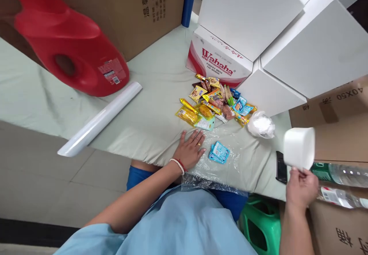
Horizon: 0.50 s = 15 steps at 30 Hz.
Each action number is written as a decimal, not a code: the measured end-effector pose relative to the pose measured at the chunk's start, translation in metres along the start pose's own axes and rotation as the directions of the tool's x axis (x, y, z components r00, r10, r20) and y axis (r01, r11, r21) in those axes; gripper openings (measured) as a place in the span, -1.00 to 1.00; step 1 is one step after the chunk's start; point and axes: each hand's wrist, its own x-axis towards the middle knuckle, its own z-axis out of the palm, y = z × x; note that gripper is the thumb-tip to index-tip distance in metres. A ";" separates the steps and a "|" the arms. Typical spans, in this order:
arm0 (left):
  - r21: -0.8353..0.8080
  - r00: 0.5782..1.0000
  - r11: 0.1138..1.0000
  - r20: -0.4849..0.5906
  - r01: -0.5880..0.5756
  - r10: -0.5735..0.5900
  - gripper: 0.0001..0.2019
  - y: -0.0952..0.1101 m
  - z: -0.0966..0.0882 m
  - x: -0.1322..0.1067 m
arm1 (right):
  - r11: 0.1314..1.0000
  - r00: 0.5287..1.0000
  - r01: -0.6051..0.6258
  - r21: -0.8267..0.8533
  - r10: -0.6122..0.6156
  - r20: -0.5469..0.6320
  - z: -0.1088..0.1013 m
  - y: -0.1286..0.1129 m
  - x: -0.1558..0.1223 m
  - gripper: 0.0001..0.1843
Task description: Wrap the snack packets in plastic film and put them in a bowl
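Note:
My left hand (189, 149) lies flat with fingers spread on the cloth-covered table, at the left edge of a sheet of clear plastic film (204, 172). Two small blue packets (219, 152) overlap on that film, just right of the hand. Beyond my fingertips is a heap of wrapped snacks (211, 101) in yellow, brown and blue packaging. At the right, my right hand (301, 188) pinches the edge of a white square-sided plastic container (299, 147), held up near the table's right end. Its inside cannot be seen well.
A crumpled white plastic bag (261, 125) sits beside the snacks. Behind stand a Wahaha carton (218, 57) and white boxes (316, 44). At left are a red jug (77, 51) and a white roll (100, 119). A phone (281, 167), bottles (345, 174) and a green stool (261, 224) are right.

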 end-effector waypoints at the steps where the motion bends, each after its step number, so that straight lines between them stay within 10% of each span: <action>1: 0.001 1.000 1.000 0.005 0.001 -0.001 -0.42 0.000 0.000 0.000 | 0.995 0.998 0.043 -0.093 -0.038 0.045 -0.001 0.007 -0.015 -0.64; 7: 0.020 1.000 1.000 0.022 -0.009 0.009 -0.45 -0.006 -0.006 0.004 | 0.956 0.945 0.099 -0.274 -0.004 0.328 0.038 0.019 -0.053 -0.53; 12: 0.039 1.000 0.999 0.009 -0.012 0.012 -0.46 -0.015 -0.011 0.005 | 0.851 0.741 0.249 -0.462 0.140 0.657 0.053 0.003 -0.002 -0.50; 15: 0.050 1.000 0.999 0.008 -0.007 0.006 -0.45 -0.016 -0.011 0.005 | 0.914 0.751 0.273 -0.301 -0.007 0.660 0.071 -0.038 0.038 -0.52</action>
